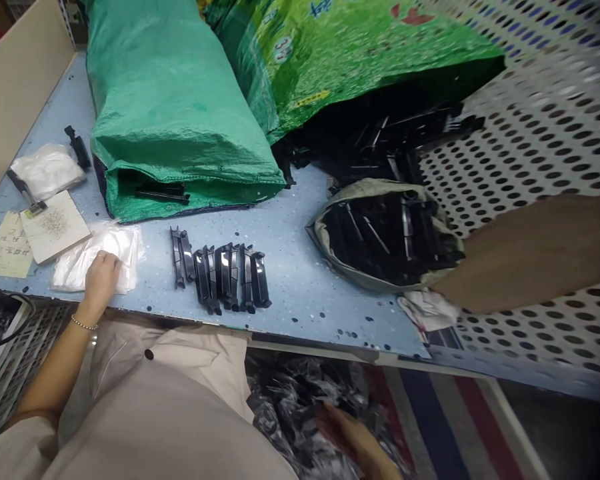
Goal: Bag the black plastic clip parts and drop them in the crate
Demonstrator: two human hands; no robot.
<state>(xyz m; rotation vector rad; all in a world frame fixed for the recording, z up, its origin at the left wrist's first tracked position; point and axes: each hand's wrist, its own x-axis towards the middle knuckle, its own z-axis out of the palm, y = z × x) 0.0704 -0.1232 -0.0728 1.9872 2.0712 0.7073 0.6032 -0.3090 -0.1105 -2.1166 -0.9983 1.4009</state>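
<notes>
My left hand [103, 277] rests on a stack of clear plastic bags [70, 267] at the table's left front, its fingers curled and pressed on the top bag. Below the table edge, my right hand [347, 433] is blurred, its fingers stretched out with no object visible in them. It hovers over or among many black parts in clear bags [300, 393]; contact is unclear. Several narrow black plastic parts [220, 277] lie side by side in a row on the speckled blue table [300, 320], between the plastic bags and an open grey-green sack [330, 260].
A green woven sack [170, 87] and a printed green sack [370, 53] lie open with black parts inside. A small board [55, 227], a yellow note [7, 250] and a white plastic bundle [47, 170] sit left. A perforated metal panel [545, 153] bounds the right.
</notes>
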